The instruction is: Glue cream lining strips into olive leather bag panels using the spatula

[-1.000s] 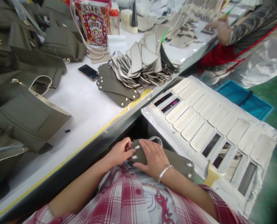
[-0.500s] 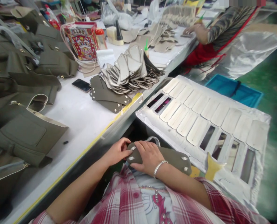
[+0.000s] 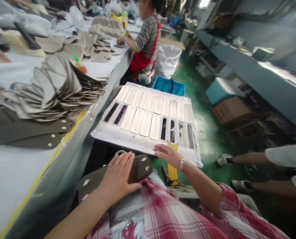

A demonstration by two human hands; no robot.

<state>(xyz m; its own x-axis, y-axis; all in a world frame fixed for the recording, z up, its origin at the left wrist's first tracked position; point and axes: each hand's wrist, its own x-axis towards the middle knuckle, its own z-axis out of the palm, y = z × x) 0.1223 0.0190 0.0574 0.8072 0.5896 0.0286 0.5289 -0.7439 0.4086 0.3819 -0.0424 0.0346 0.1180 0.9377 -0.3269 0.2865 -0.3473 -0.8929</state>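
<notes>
My left hand (image 3: 119, 174) lies flat, fingers spread, on a long olive-green leather strap piece (image 3: 140, 167) with small pale tabs that rests on my lap. My right hand (image 3: 168, 155) hovers open, fingers stretched out, at the near edge of a white foil-covered tray (image 3: 128, 141). Rows of cream oblong pieces (image 3: 148, 109) lie on that tray with several dark slots between them. The right hand holds nothing.
A white worktable (image 3: 10, 169) at left holds a heap of grey-edged leather pieces (image 3: 53, 88) and flat olive strap pieces (image 3: 25, 131). A person in a red apron (image 3: 145, 43) works further along the table. A blue bin (image 3: 169, 86), boxes and another person's legs (image 3: 257, 159) occupy the green floor.
My view swung right and up. My right hand let go of the olive piece and moved right to the tray's edge. My left hand moved onto the piece and flattened.
</notes>
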